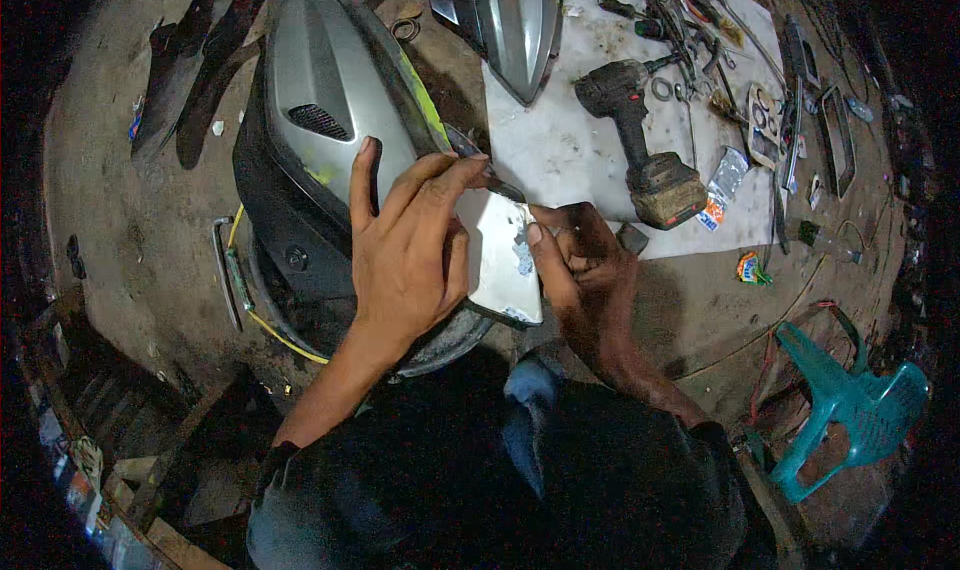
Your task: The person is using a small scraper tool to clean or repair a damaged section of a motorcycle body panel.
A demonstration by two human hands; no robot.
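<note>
A white panel (497,265) with chipped, bluish worn patches along its right edge is between my hands, at the near end of a large silver-and-black vehicle body cover (385,110). My left hand (410,240) holds the panel from the left. Its index finger reaches the top edge, the thumb bends against the left side, and the little finger is raised over the silver cover. My right hand (588,270) pinches the panel's right edge, thumb on the chipped area and fingers curled. Whatever lies behind those fingers is hidden.
On a stained white sheet (540,155) to the right lie a cordless impact driver (640,140) and several hand tools. Another silver cover (520,30) is at the far side. A teal plastic chair (850,410) stands at lower right. Beneath the cover is a dark round base (290,320).
</note>
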